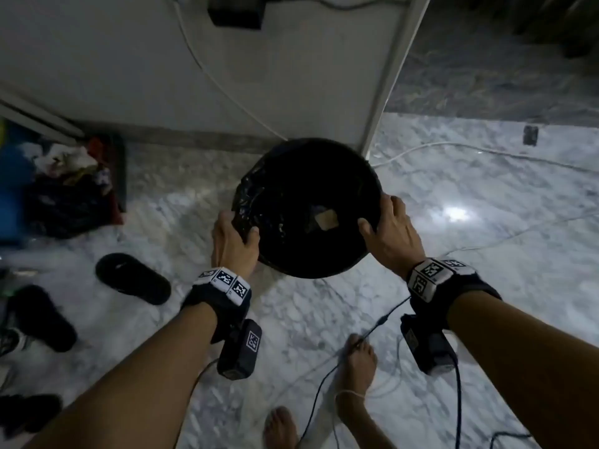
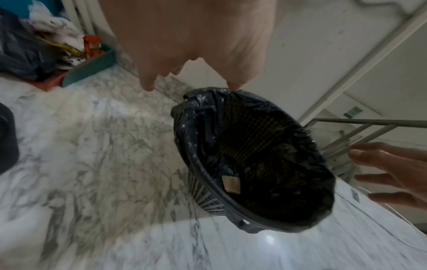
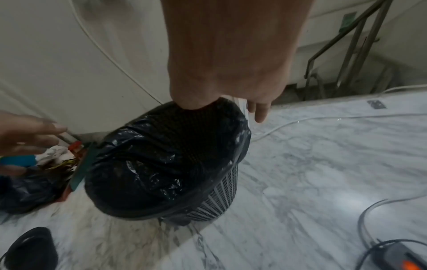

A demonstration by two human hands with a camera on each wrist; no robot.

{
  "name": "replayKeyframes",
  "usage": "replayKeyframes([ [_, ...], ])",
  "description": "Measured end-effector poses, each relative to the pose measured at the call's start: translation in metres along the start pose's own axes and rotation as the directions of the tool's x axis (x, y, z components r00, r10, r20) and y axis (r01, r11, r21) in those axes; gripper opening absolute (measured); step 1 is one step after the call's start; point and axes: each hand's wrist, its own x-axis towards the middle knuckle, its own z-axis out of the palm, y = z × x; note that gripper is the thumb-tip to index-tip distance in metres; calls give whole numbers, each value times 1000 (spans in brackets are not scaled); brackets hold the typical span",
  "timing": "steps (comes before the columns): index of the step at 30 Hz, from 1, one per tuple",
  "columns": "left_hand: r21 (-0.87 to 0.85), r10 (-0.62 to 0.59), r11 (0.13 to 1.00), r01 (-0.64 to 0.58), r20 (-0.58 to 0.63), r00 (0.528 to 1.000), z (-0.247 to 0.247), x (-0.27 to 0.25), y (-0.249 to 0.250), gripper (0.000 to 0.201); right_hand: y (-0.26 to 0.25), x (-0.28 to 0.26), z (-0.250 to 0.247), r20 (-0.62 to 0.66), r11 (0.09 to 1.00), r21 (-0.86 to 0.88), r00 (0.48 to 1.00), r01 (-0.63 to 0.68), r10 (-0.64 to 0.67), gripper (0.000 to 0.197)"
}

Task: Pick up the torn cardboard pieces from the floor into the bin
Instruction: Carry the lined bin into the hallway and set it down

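Head view: left hand [image 1: 231,241] grips the bin [image 1: 324,254] at its left rim, thumb hooked inside over the black liner [image 2: 208,127]; right hand [image 1: 390,228] clasps the right rim, thumb inside, fingers curled outside. Bin stands on the marble floor [image 1: 453,222] beside a wall corner. One torn cardboard piece [image 1: 326,219] lies at the bottom; none visible on the floor. Judgement: bin is being positioned or steadied. Next: free a hand and look for remaining pieces.
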Motion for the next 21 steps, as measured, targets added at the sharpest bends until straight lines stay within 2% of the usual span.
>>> replayKeyframes([
  [4,-58,-96,994,94,-33,995,38,42,-14,79,15,39,38,-72,991,106,993,-87,95,72],
  [11,-45,-116,993,111,-133,984,77,75,-27,78,41,68,68,-89,967,198,979,-161,181,75],
  [16,-36,-78,997,74,-131,988,68,53,-22,75,48,45,58,-118,956,236,971,-176,208,76],
  [21,-32,22,999,-26,-116,993,51,9,0,70,49,-15,20,-169,931,281,943,-232,286,78],
])
